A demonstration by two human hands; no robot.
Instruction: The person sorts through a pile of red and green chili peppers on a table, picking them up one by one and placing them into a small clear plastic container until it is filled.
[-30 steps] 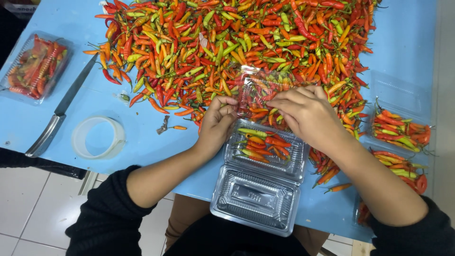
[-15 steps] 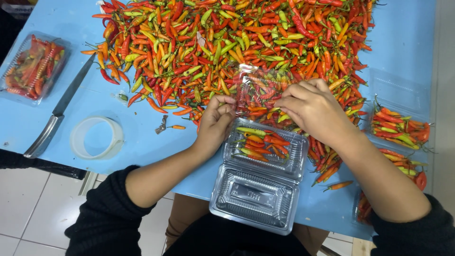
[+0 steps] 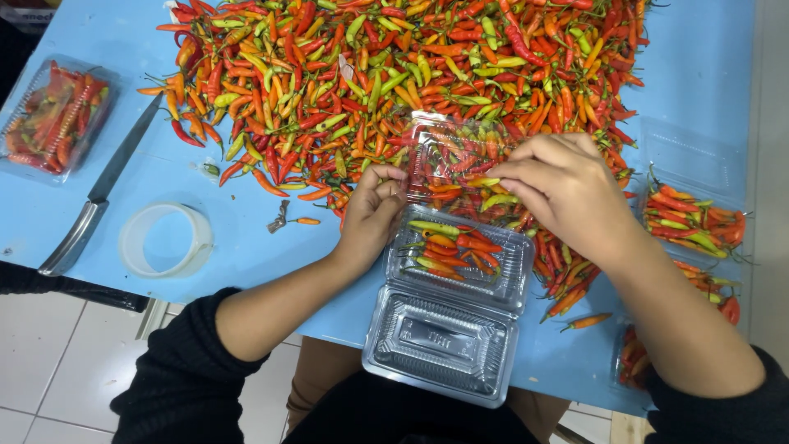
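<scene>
A big heap of red, orange and green chili peppers (image 3: 394,74) covers the far half of the blue table (image 3: 246,247). In front of me lies an open clear plastic clamshell box (image 3: 448,329); its far half (image 3: 460,256) holds a few chilies. My left hand (image 3: 371,210) rests at the box's far left corner, fingers curled, pinching something small I cannot make out. My right hand (image 3: 567,193) lies over the heap's near edge, fingers closed on a few chilies just beyond the box.
A closed clear box of chilies (image 3: 53,119) sits at the far left, a knife (image 3: 99,197) beside it, then a roll of clear tape (image 3: 164,238). More filled clear boxes (image 3: 690,222) stand at the right edge. A lone chili (image 3: 588,321) lies near the front edge.
Both hands have stayed at the heap's near edge; the right hand has shifted slightly right and forward while gathering chilies. The box has not moved.
</scene>
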